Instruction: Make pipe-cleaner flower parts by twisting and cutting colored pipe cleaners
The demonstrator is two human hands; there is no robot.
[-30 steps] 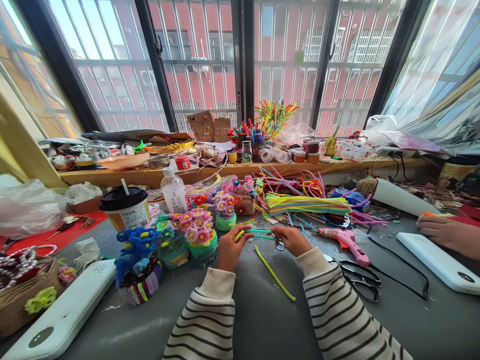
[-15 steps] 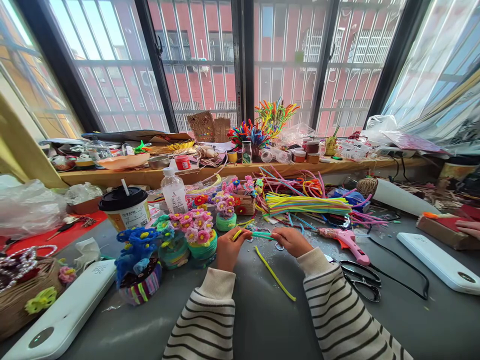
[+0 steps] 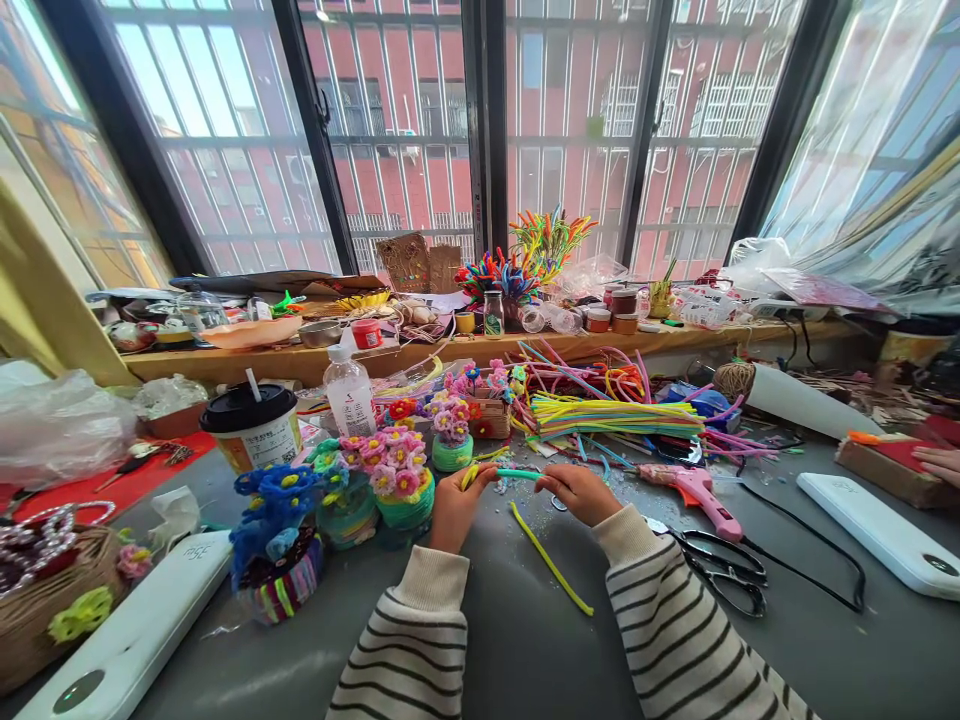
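Observation:
A short green pipe cleaner [image 3: 517, 474] stretches level between my two hands, just above the table. My left hand [image 3: 454, 508] pinches its left end. A bent yellow pipe cleaner [image 3: 470, 477] also shows among the fingers of that hand. The right end of the green piece is pinched by my right hand [image 3: 583, 493]. Below them, a loose yellow pipe cleaner [image 3: 553, 560] lies slantwise on the grey table [image 3: 525, 650]. Close to my left hand stands a green pot of pink pipe-cleaner flowers [image 3: 401, 490].
A pink glue gun [image 3: 701, 492] and black-handled scissors [image 3: 727, 570] lie right of my right hand. A bundle of pipe cleaners [image 3: 615, 415] lies behind. Blue flowers [image 3: 276, 510], a lidded cup [image 3: 251, 425] and a bottle [image 3: 349, 390] stand left. Another person's hand [image 3: 937, 463] rests at far right.
The green pipe cleaner has become more exposed and lies straighter between my hands. My right hand has shifted slightly left and down. The view has tilted slightly.

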